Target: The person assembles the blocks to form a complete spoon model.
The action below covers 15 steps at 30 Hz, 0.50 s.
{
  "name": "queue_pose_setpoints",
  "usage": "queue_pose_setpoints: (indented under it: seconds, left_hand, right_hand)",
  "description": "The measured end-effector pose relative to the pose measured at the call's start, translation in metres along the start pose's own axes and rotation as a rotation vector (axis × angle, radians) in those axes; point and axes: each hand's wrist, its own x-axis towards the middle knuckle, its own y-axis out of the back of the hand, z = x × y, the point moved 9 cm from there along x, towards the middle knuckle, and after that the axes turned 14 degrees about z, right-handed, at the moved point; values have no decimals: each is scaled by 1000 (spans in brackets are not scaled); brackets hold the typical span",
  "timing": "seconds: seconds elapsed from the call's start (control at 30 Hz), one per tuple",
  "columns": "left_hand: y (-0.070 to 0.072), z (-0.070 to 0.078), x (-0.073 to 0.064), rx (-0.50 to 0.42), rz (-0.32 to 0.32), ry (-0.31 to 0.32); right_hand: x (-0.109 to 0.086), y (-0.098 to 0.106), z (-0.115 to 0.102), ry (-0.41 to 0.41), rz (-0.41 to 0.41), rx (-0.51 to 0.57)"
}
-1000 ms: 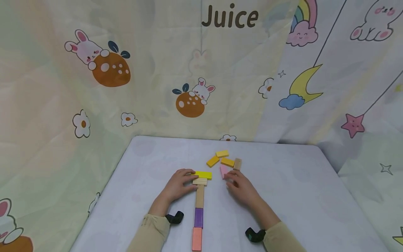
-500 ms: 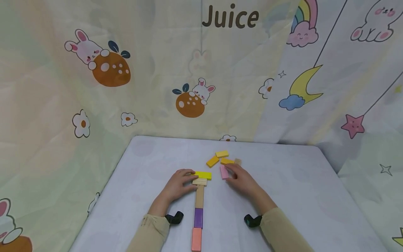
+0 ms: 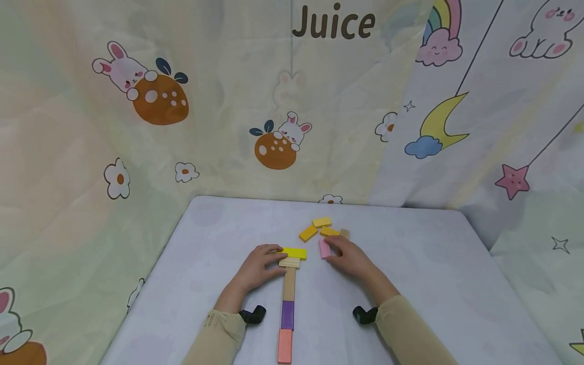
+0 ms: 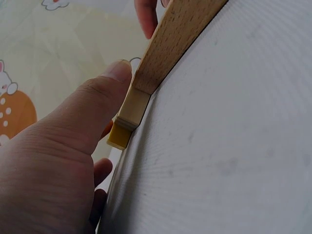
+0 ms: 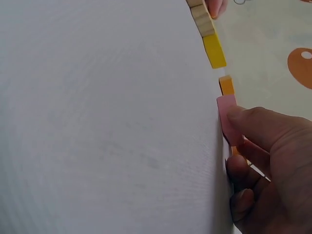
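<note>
My right hand (image 3: 351,256) pinches a pink block (image 5: 226,117), with the thumb pressed on its face and the index finger behind it. The other fingers are bent below. On the left, my left hand (image 3: 257,266) rests beside the head of a row of blocks, fingers loosely bent. Its fingertips reach the bright yellow block (image 3: 295,253), while the thumb lies by the pale wooden block (image 4: 132,108). Below these, a tan wooden block (image 3: 289,284), a purple block (image 3: 288,315) and a salmon block (image 3: 285,346) continue the row toward me.
Beyond the pink block lie loose orange-yellow blocks, among them one at the left (image 3: 308,233) and one at the back (image 3: 322,222). A wooden block (image 3: 345,233) is partly hidden by my right hand. The white table (image 3: 433,279) meets a printed cloth behind.
My right hand has moved slightly forward and left, and its thumb and index finger have closed on the pink block. The left hand stays where it was.
</note>
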Motion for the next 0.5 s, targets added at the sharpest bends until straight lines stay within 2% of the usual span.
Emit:
queue_pose_setpoints:
  seconds: [0.3,0.5]
  left_hand:
    - [-1,-1,-1,-5,1,4]
    - [1,2,-1,-5,-12,-2]
  right_hand:
    - [1,0,0,40,27,-9]
    - [3,1,-3,33,50,21]
